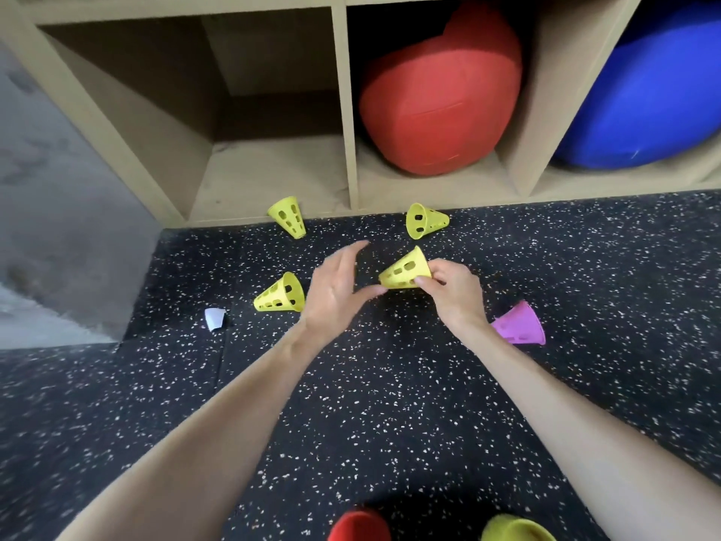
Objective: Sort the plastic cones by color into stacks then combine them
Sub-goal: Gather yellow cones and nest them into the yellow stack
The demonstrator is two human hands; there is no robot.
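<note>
You find no readable text, label, brand, number or sign anywhere in this view.
</note>
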